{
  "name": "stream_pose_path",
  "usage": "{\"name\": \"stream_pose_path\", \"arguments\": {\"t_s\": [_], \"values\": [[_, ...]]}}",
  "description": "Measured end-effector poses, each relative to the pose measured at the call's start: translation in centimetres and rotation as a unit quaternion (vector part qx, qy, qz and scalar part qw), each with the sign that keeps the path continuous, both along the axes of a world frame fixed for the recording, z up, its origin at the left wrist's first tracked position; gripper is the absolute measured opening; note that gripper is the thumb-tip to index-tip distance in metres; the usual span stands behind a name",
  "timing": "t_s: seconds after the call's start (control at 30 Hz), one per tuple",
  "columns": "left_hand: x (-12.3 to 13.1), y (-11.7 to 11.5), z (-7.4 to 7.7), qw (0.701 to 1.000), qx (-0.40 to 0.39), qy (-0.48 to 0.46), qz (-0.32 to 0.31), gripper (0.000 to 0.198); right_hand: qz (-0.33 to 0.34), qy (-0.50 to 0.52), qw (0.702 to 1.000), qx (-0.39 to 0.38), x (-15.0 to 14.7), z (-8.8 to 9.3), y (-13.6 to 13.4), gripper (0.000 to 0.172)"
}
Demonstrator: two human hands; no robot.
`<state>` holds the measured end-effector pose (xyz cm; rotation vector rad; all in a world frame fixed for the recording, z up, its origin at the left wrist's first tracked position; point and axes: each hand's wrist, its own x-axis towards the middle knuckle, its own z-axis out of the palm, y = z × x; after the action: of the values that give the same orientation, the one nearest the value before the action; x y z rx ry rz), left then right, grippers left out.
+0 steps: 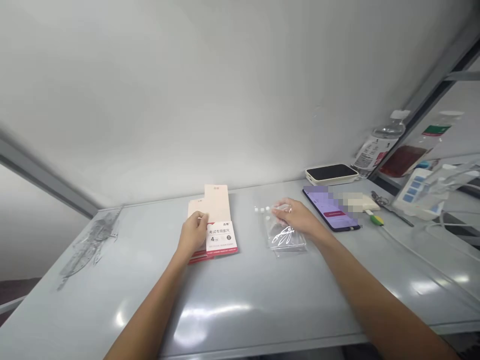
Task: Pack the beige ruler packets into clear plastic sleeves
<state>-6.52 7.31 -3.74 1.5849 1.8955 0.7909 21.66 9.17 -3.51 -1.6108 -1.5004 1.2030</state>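
My left hand (194,233) is closed over the left side of a small stack of cardboard cards, its fingers curled on the top one. The top card (221,238) has a white printed front with a red lower edge, and plain cream card backs (216,202) stick out behind it. To the right, my right hand (294,215) pinches the upper part of a clear plastic slider bag (287,240); several bags seem to lie together, with small white sliders along their top left. Clear plastic rulers (90,245), one with a curved edge, lie on the table's left side.
Right of the bags lie a phone with a lit screen (330,210), a dark-screened phone (333,173), a white charger (362,202) with a cable and keys (379,199). Bottles (380,142) and a white power strip (416,192) stand at the far right. A pale wall (225,100) rises behind the table.
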Motion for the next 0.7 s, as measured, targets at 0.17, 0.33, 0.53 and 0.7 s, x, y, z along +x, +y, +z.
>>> {"name": "stream_pose_path", "arguments": {"t_s": [0.17, 0.33, 0.53, 0.7], "values": [[-1.5, 0.4, -0.7, 0.982, -0.038, 0.177, 0.056, 0.027, -0.061, -0.265, 0.962, -0.004, 0.7, -1.2, 0.8, 0.059], [-1.4, 0.3, 0.0, 0.974, -0.023, 0.217, 0.057, 0.031, -0.067, -0.363, 0.928, 0.056, 0.8, -1.0, 0.4, 0.056], [1.6, -1.2, 0.6, 0.978, 0.047, 0.184, -0.085, 0.036, -0.071, -0.348, 0.920, 0.165, -0.4, -0.4, -0.5, 0.041], [4.4, -3.1, 0.1, 0.955, 0.084, 0.171, -0.227, 0.039, 0.098, -0.184, 0.955, 0.212, -3.5, 0.2, -3.0, 0.030]]}}
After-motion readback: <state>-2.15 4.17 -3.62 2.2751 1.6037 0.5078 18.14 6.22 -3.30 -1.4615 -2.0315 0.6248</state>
